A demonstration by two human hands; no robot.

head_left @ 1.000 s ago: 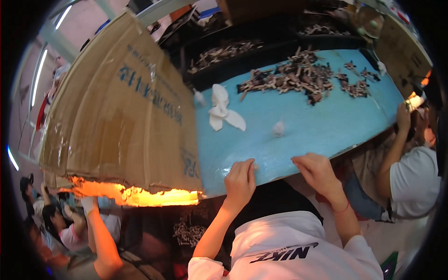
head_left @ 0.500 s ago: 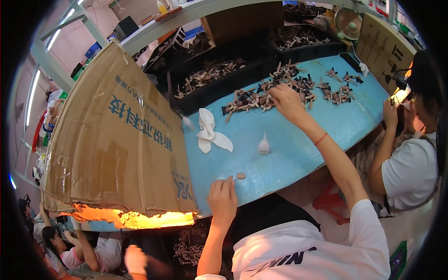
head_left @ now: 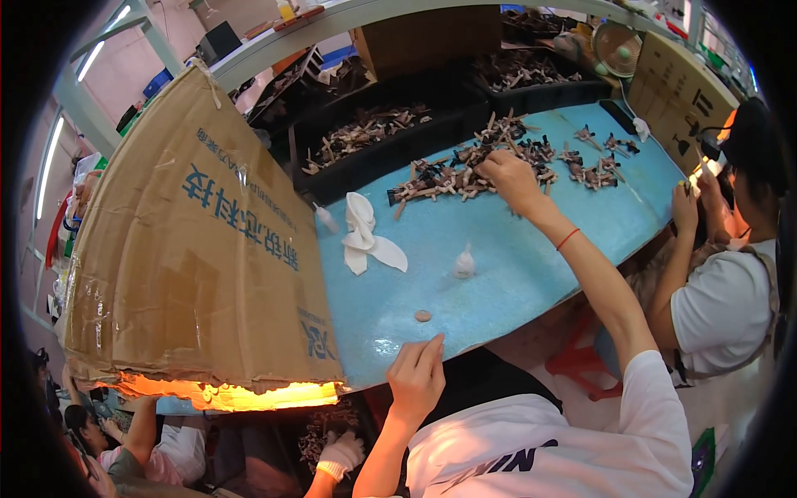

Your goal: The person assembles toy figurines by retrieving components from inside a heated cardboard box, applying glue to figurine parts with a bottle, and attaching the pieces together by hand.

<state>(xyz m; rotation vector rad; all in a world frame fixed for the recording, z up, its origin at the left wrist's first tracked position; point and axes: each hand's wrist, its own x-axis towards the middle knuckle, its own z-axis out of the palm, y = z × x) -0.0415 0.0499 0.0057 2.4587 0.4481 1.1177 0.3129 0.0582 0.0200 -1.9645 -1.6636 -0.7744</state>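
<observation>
My right hand (head_left: 508, 178) reaches to the near edge of a heap of small brown and black doll-like parts (head_left: 452, 176). Its fingertips are bent together among the parts, and what they grip is hidden. Close to the front edge of the blue table (head_left: 531, 266), my left hand (head_left: 418, 378) is raised with fingers pressed together; I cannot make out anything between them. Just beyond it lies a small flat pinkish oval piece (head_left: 422, 316), apart from the fingers. A small white bulb-shaped bottle with a thin tip (head_left: 465, 265) stands between my two hands.
White cloth (head_left: 360, 236) and a small nozzle bottle (head_left: 326, 218) lie beside a tall cardboard sheet (head_left: 199, 249) at left. Black bins (head_left: 390, 137) of parts line the back. A co-worker (head_left: 722, 299) sits at right; another person's gloved hand (head_left: 341, 454) shows below left.
My left hand has moved right and toward me, away from the oval piece. My right hand stays at the heap. The other person's gloved hand has moved to the right at lower left.
</observation>
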